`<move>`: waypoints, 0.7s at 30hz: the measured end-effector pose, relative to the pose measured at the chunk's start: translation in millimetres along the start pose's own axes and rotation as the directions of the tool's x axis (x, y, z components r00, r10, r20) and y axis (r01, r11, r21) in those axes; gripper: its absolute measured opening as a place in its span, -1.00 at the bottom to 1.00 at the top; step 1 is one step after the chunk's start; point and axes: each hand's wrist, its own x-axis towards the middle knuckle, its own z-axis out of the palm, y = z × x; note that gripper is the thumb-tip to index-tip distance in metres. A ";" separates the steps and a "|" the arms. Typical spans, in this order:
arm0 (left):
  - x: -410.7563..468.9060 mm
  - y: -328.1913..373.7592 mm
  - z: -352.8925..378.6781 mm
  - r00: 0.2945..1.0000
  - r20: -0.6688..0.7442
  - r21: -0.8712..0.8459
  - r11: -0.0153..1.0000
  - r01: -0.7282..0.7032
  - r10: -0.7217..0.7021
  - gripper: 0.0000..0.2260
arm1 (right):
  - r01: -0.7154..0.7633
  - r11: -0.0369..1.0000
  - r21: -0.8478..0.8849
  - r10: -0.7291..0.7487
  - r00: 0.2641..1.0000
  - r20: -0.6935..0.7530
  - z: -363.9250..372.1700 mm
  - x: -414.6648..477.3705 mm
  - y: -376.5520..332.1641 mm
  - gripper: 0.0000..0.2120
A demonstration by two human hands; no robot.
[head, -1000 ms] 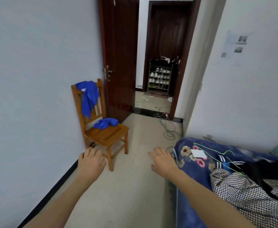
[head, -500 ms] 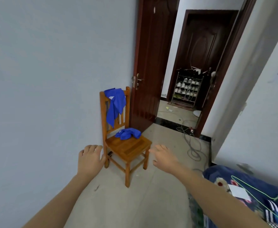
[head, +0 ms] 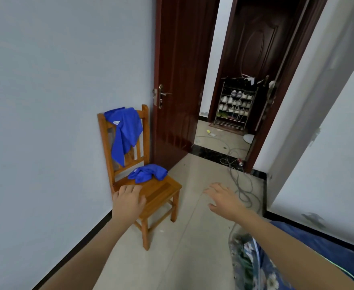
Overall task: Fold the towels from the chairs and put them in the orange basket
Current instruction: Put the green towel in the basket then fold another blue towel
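A wooden chair stands against the left wall. One blue towel hangs over its backrest. A second blue towel lies crumpled at the back of the seat. My left hand is stretched out in front of the seat's near edge, fingers apart, holding nothing. My right hand reaches forward over the floor to the right of the chair, open and empty. No orange basket is in view.
A dark wooden door stands open behind the chair. Cables trail across the floor near the doorway. A shoe rack stands in the hall beyond. A bed with a blue floral cover fills the lower right.
The view has moved closer to the chair and swung left, so the bed slid out to the lower right. Both hands have stretched further forward; the left now overlaps the seat.
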 end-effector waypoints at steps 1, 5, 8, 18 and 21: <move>10.6 9.9 6.1 0.999 -0.005 -0.018 0.999 0.039 -0.039 -0.70 | 0.001 1.000 0.000 -0.001 1.000 -0.001 -1.2 8.8 13.8 -0.52; 53.0 42.4 41.6 0.991 0.005 -0.029 0.990 0.135 -0.135 -0.68 | 0.027 0.999 0.040 -0.028 1.000 0.007 -1.1 50.9 66.1 -0.52; 76.5 61.4 67.6 0.978 0.051 -0.055 0.978 0.203 -0.200 -0.67 | 0.068 0.995 0.076 -0.068 0.998 -0.002 8.1 84.9 98.3 -0.53; 147.5 52.1 147.5 0.853 0.169 0.021 0.867 0.498 -0.494 -0.71 | 0.189 0.971 0.146 -0.199 0.979 0.054 51.8 213.9 165.4 -0.55; 192.2 47.9 172.2 0.814 0.193 -0.014 0.828 0.561 -0.548 -0.72 | 0.200 0.969 0.146 -0.210 0.976 0.061 52.0 262.0 192.4 -0.55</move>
